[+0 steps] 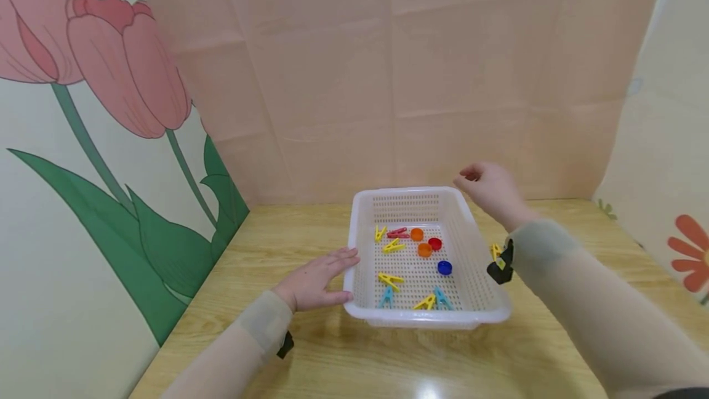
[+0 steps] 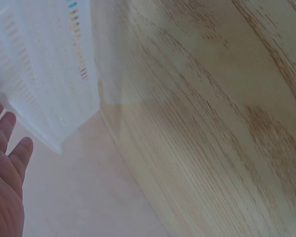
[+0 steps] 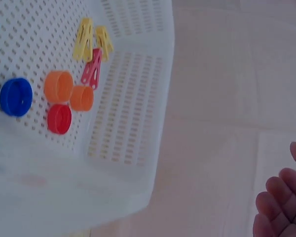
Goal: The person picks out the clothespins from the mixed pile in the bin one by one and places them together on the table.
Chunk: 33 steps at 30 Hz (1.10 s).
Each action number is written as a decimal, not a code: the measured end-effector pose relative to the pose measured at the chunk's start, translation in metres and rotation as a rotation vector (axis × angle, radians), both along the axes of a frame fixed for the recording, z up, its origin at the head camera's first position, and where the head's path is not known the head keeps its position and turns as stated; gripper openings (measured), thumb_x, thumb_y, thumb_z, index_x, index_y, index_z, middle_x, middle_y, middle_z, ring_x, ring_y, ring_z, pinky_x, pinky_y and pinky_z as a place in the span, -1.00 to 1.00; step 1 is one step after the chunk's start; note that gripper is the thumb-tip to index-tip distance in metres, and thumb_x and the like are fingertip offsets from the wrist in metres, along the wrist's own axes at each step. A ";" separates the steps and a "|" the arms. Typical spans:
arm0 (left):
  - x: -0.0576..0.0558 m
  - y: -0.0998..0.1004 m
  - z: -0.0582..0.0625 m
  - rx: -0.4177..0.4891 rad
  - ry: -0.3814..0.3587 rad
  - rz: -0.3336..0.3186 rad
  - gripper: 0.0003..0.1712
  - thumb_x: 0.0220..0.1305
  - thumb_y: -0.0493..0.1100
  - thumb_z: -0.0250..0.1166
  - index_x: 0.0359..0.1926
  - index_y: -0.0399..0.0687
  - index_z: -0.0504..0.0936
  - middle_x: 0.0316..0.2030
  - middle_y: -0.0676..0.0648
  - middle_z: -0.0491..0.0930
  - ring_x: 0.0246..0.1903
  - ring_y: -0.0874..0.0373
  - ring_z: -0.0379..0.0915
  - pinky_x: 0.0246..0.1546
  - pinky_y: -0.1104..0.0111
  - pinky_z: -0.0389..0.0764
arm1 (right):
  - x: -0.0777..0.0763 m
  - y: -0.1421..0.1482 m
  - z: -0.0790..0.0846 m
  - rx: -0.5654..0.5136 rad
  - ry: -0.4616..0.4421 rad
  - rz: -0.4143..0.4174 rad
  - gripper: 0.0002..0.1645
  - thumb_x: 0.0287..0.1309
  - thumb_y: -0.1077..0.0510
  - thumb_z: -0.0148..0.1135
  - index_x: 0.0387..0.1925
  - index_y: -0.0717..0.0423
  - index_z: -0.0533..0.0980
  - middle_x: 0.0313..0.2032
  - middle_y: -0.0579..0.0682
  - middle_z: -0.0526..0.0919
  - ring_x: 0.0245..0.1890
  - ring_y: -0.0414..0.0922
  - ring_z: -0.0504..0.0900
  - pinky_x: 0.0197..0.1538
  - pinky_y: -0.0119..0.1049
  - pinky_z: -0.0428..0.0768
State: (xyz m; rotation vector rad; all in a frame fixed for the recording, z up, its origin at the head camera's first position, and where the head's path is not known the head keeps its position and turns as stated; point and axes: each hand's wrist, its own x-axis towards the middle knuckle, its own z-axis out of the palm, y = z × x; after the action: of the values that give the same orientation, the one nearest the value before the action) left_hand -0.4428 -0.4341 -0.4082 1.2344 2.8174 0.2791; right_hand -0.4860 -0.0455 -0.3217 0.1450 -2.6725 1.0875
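The left hand (image 1: 324, 279) has its fingers stretched out against its side of the white perforated plastic basket (image 1: 426, 316), not wrapped round it. The right hand (image 1: 492, 193) is up by the far right corner, fingers loosely bent, nothing visible in it. Basket's on the wood-grain worktop (image 1: 277, 226) between them. Looks like a steady-and-reach step to me; the next move probably calls for the right hand clearing that rim while the left braces. Inside, closer to the left hand: yellow plastic clothespins (image 1: 393, 245), light-blue plastic clothespins (image 1: 387, 297) and reddish-pink plastic clothespins (image 1: 397, 233). Closer to the right: round orange plastic caps (image 1: 424, 250), a round red plastic cap (image 1: 435, 244) and a round dark-blue plastic cap (image 1: 445, 268). Can't make out the small yellow bit (image 1: 495, 251) half hidden by the right wrist; the right palm's cut off in its wrist view, and the left wrist view only gives coloured specks.
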 end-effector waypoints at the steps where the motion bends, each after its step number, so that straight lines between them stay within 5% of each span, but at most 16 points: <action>1: 0.000 0.000 -0.001 0.000 0.003 0.001 -0.12 0.28 0.34 0.08 0.49 0.08 0.10 0.50 0.10 -0.07 0.46 0.19 -0.19 0.39 0.10 0.08 | -0.002 -0.003 -0.002 -0.004 0.005 0.015 -0.35 0.31 -0.21 0.04 0.09 0.29 0.45 0.01 0.27 0.53 -0.04 0.18 0.50 -0.01 0.12 0.52; 23: -0.001 0.002 -0.003 0.008 0.001 0.010 -0.13 0.28 0.32 0.11 0.48 0.06 0.12 0.49 0.11 -0.06 0.46 0.17 -0.15 0.37 0.07 0.11 | -0.015 -0.073 -0.044 -0.186 -0.088 0.189 -0.48 0.25 -0.25 0.14 0.02 0.02 0.46 -0.04 0.04 0.57 -0.06 0.03 0.53 0.08 -0.02 0.55; 33: -0.001 0.002 -0.004 0.011 0.011 0.006 -0.13 0.28 0.33 0.09 0.49 0.12 0.09 0.49 0.04 -0.02 0.45 0.16 -0.14 0.36 0.05 0.14 | -0.016 -0.083 -0.067 -0.198 -0.126 0.242 -0.47 0.22 -0.27 0.17 -0.01 0.02 0.52 -0.10 0.04 0.61 -0.19 0.00 0.55 -0.12 -0.17 0.60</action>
State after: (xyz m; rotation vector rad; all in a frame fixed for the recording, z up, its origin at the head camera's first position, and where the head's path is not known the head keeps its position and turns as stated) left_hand -0.4439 -0.4323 -0.4125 1.2328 2.8330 0.2895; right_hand -0.5024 -0.1287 -0.3890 0.3824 -2.6871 1.4735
